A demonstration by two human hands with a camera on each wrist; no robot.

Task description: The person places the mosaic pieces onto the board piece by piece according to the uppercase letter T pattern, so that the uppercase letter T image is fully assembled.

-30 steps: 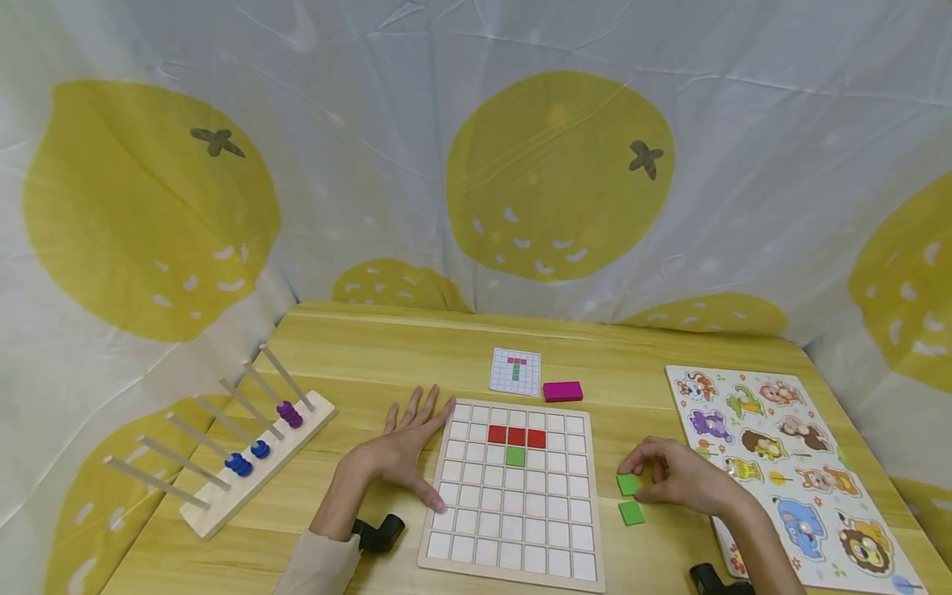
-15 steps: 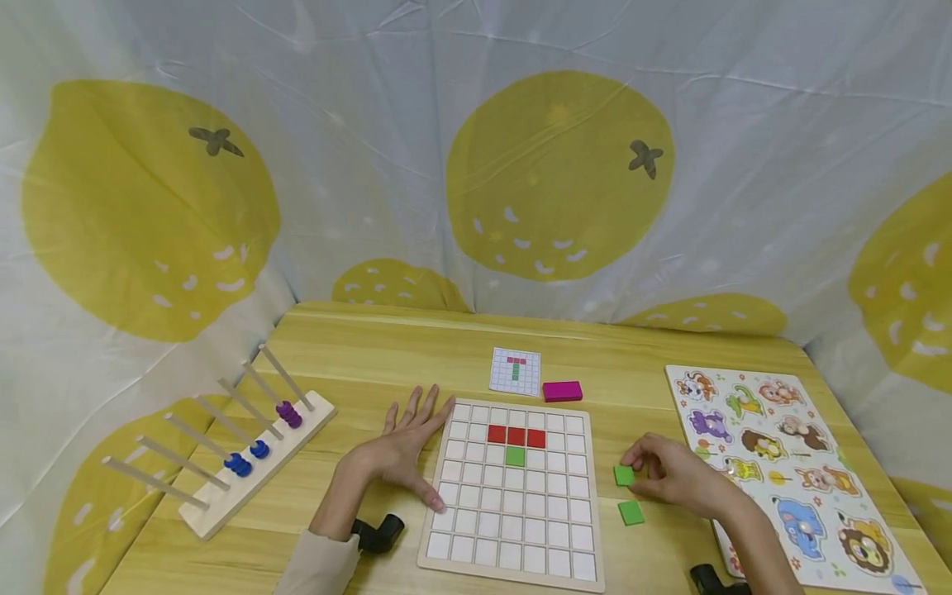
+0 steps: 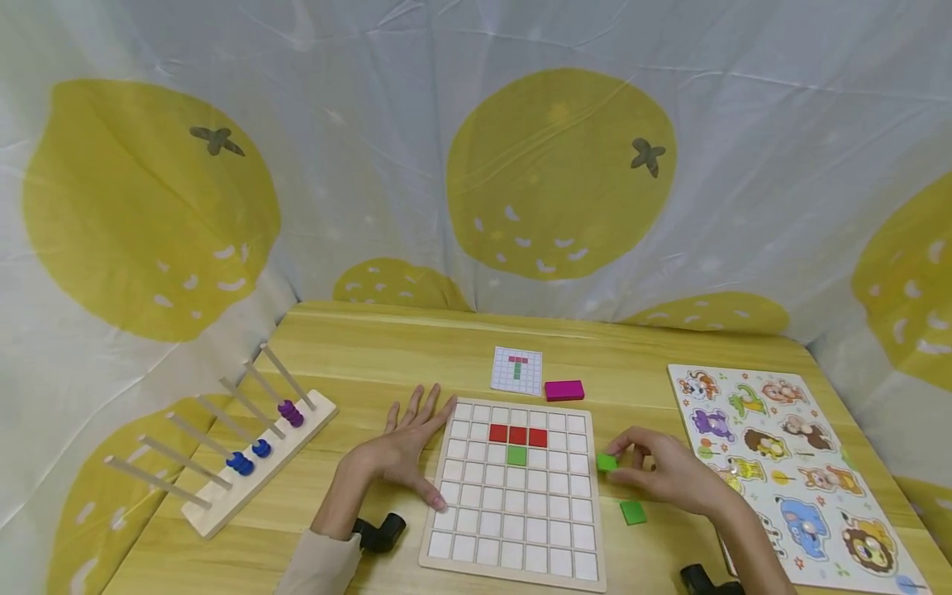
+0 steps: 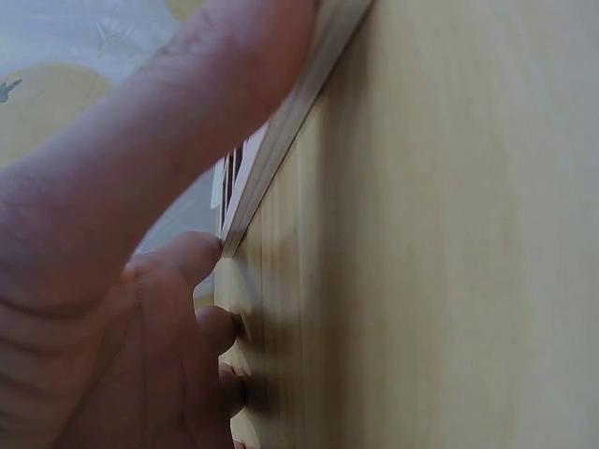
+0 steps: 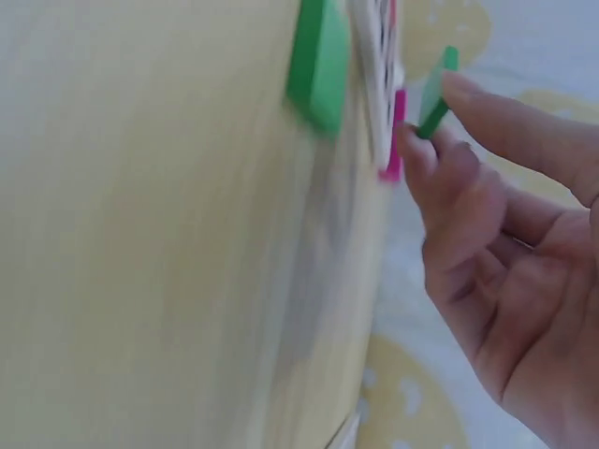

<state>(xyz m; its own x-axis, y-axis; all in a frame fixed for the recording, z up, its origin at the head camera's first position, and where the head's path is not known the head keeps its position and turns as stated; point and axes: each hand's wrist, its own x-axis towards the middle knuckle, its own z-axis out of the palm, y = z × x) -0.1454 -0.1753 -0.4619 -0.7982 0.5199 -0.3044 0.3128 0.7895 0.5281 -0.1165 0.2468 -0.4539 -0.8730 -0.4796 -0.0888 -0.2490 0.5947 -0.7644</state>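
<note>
A wooden grid board [image 3: 513, 504] with white squares lies in the middle of the table. Three red tiles [image 3: 518, 435] form a row in it, with one green tile [image 3: 516, 455] below the middle one. My left hand [image 3: 397, 450] rests at the board's left edge, fingers spread, thumb on the rim area. Between thumb and fingertips my right hand [image 3: 665, 471] pinches a second green tile [image 3: 606, 462], lifted off the table just right of the board, as the right wrist view confirms. Another green tile [image 3: 633, 512] lies on the table beneath that hand.
Behind the board lie a pattern card [image 3: 516, 370] showing a T and a magenta block [image 3: 564, 390]. A wooden bead stand [image 3: 260, 463] with upright pegs is at the left. An animal puzzle board [image 3: 806, 479] lies at the right, partly under the right arm.
My right hand has picked up the farther green tile and moved it left and up toward the board. The left hand stays where it was.
</note>
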